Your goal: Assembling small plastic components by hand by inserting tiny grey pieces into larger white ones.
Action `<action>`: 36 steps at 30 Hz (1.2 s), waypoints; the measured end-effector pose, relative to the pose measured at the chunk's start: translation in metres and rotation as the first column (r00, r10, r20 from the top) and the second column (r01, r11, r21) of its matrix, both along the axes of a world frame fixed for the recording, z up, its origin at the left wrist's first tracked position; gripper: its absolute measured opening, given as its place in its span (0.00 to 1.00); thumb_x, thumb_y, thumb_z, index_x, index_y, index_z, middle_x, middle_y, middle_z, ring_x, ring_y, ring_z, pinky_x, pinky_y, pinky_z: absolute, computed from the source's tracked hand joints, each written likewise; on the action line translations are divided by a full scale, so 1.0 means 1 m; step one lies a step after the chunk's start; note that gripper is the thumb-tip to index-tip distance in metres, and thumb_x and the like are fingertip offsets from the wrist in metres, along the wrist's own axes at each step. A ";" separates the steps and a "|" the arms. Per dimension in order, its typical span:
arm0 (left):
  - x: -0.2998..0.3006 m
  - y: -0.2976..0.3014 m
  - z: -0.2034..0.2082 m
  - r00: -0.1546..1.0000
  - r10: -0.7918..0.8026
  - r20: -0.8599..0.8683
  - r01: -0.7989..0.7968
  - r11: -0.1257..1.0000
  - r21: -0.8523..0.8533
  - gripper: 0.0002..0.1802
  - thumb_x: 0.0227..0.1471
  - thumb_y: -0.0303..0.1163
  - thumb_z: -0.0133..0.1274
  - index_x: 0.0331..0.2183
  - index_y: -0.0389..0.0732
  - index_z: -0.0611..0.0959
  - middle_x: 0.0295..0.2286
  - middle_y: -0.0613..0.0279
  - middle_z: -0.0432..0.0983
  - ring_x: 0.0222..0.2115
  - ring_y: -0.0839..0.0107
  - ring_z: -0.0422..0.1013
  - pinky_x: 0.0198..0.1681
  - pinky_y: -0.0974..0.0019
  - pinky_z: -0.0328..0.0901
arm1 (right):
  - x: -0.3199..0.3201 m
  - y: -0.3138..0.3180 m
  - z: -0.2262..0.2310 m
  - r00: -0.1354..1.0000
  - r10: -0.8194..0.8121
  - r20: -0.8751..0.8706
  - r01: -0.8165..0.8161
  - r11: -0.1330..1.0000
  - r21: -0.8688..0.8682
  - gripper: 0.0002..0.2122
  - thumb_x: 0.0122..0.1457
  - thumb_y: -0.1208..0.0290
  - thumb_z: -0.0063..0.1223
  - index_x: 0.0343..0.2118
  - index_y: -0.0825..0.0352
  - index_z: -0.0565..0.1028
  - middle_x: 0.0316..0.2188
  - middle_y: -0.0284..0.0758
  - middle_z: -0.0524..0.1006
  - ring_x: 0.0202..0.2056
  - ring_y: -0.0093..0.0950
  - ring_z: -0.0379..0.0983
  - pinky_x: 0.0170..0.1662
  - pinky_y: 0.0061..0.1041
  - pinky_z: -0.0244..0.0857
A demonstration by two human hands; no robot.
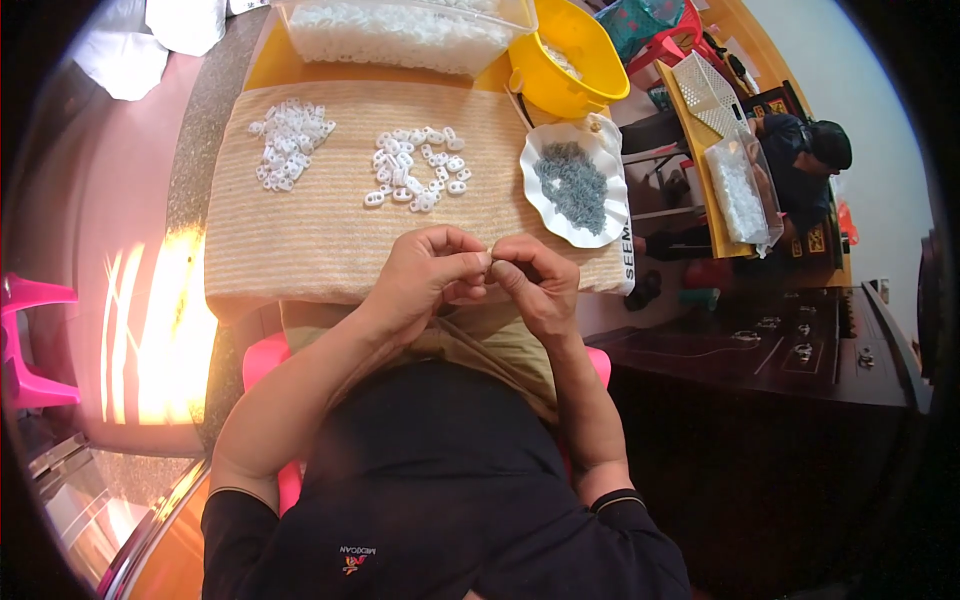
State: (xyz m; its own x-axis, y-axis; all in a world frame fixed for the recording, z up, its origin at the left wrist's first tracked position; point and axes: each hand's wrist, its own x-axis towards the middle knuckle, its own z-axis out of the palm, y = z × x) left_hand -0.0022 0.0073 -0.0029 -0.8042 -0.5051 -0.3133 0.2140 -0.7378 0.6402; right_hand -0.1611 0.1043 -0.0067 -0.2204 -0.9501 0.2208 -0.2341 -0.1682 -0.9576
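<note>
My left hand [425, 275] and my right hand [540, 285] meet over the near edge of the cloth, thumbs and fingertips pinched together. Whatever small thing sits between them is mostly hidden. Beyond my hands lies a loose cluster of small white plastic pieces [413, 187], oval with two holes each. Farther left is a denser pile of similar white pieces [285, 150]. Right of the cluster, a white wavy-rimmed dish [540, 205] holds a heap of small grey-blue slivers [573, 185].
A beige striped cloth [330, 245] covers the table. At its far side stand a clear bin of white pieces [400, 40] and a yellow basin [540, 90]. On the right, another person [800, 165] sits by a table with a clear box [738, 195]. A pink stool [35, 345] stands left.
</note>
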 end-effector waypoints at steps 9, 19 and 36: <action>-0.003 0.000 -0.004 1.000 0.015 0.009 -0.015 1.000 0.023 0.07 0.50 0.26 0.56 0.33 0.36 0.77 0.27 0.62 0.75 0.26 0.77 0.72 0.31 0.75 0.71 | -0.002 0.000 -0.005 0.955 -0.044 0.294 0.014 0.995 0.104 0.05 0.59 0.78 0.50 0.36 0.73 0.73 0.32 0.34 0.74 0.30 0.20 0.72 0.36 0.17 0.68; -0.003 0.000 -0.007 0.999 0.027 -0.022 -0.026 0.999 0.034 0.08 0.51 0.24 0.55 0.36 0.33 0.77 0.30 0.60 0.76 0.28 0.75 0.73 0.33 0.74 0.72 | 0.001 -0.001 -0.004 0.959 -0.079 0.273 0.043 0.990 0.134 0.05 0.59 0.76 0.51 0.35 0.72 0.74 0.32 0.30 0.75 0.33 0.17 0.70 0.39 0.16 0.65; -0.002 0.000 -0.005 0.998 0.032 0.063 -0.028 0.998 -0.057 0.06 0.50 0.25 0.56 0.32 0.37 0.77 0.26 0.63 0.76 0.26 0.78 0.72 0.29 0.76 0.70 | 0.001 -0.001 -0.009 0.954 0.016 0.299 -0.052 0.992 0.111 0.05 0.59 0.77 0.51 0.36 0.73 0.74 0.35 0.34 0.75 0.31 0.19 0.73 0.37 0.17 0.67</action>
State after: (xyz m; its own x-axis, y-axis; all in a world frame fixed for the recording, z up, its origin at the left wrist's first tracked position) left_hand -0.0044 0.0074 -0.0076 -0.7676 -0.5469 -0.3341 0.1928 -0.6942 0.6934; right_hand -0.1604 0.1037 -0.0159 -0.2262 -0.9733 0.0377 0.0678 -0.0543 -0.9962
